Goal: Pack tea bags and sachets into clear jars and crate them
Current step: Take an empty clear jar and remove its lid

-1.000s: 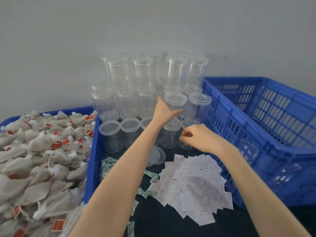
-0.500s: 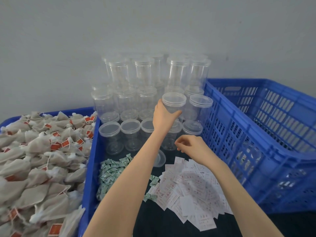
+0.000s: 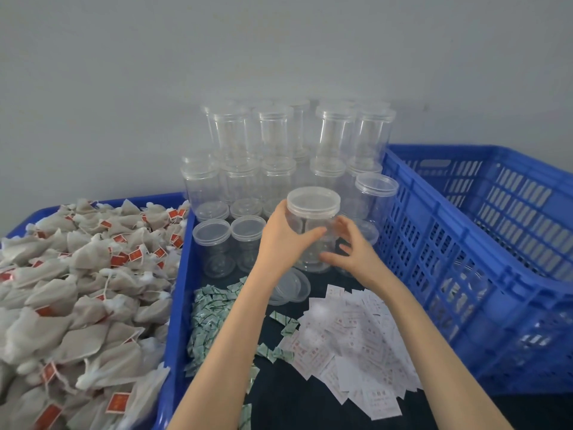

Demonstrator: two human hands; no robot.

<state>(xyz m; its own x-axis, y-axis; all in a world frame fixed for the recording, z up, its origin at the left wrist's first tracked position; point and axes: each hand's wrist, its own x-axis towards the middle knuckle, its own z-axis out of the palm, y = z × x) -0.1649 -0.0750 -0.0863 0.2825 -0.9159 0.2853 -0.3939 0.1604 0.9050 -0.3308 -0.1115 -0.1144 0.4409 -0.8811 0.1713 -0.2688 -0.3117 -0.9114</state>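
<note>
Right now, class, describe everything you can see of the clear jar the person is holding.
The held jar is a clear, plastic-looking cylinder with a wide, translucent lid on top. It looks empty. It stands upright, just in front of the stacked jars, above the dark table. The left hand grips its left side, thumb across the front. The right hand is at its lower right with fingers spread, seemingly touching the wall.

No legible text on white slips [image 3: 350, 333] or red tags [image 3: 119, 259].

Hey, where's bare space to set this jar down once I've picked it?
Bare dark tabletop lies near you, between the green sachets and white slips. The blue crate looks roomy too. Around the jar stack it's crowded.
</note>
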